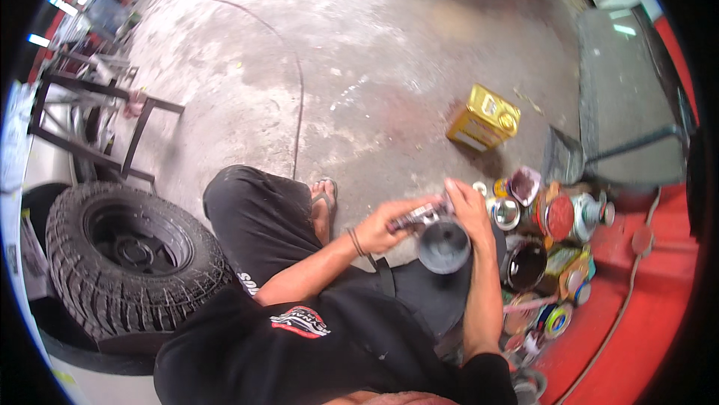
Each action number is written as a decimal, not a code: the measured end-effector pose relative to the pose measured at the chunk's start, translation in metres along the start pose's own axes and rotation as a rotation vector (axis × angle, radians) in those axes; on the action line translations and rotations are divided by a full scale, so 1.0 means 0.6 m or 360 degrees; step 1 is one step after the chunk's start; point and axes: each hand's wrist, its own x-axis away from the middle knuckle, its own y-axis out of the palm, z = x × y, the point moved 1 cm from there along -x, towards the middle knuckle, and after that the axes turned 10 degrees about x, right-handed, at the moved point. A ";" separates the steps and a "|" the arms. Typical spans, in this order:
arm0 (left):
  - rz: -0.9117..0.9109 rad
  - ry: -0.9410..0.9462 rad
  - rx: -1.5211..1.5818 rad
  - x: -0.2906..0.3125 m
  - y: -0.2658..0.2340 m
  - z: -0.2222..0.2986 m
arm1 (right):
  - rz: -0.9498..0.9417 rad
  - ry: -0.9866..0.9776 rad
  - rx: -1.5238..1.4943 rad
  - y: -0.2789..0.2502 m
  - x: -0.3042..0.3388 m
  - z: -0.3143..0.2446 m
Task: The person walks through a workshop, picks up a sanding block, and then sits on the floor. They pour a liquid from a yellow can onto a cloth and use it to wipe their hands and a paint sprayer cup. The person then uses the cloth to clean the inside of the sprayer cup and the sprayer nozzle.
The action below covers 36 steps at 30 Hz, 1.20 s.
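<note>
In front of my lap I hold a spray gun [416,216] with an open, round grey cup [443,249], whose mouth faces up toward me. The inside of the cup looks grey, with a dark spot at its bottom. My left hand [380,228] is closed around the gun's handle. At the far side of the cup, my right hand [469,206] wraps its fingers on the gun's body. Part of the gun is hidden behind both hands.
A yellow rectangular can [485,118] stands on the concrete floor. Paint cans and jars [526,264] crowd my right side, near a dustpan [563,156] and a red surface [636,300]. At left are a tire [135,251] and a dark metal frame [90,147]. A thin hose [299,83] crosses the floor.
</note>
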 end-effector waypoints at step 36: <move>0.0615 -0.0231 0.1017 -0.018 -0.022 -0.081 | 0.0216 0.0496 -0.1858 0.095 -0.038 -0.069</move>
